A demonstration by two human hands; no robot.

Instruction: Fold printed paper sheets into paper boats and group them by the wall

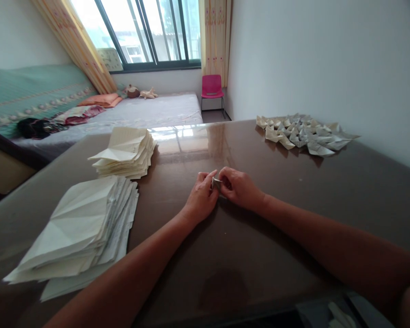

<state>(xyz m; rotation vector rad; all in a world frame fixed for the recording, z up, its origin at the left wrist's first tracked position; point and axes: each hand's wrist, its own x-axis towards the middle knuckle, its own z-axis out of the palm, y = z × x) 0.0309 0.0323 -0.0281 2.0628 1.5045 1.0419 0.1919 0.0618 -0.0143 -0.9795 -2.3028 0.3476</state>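
Observation:
A small folded piece of paper (217,183) is pinched between my two hands, just above the middle of the brown table (259,237). My left hand (202,196) closes on its left side, fingers bent around it. From the right, my right hand (241,186) grips the other side with curled fingers. Much of the paper is hidden behind the fingers, so its full shape does not show. Both forearms rest low over the glossy tabletop.
Left of my hands lie a stack of creased white sheets (78,218) and, behind it, a stack of yellowish sheets (125,148). Several folded paper boats (304,132) cluster at the far right. Beyond the table are a bed (164,109) and a pink chair (212,86).

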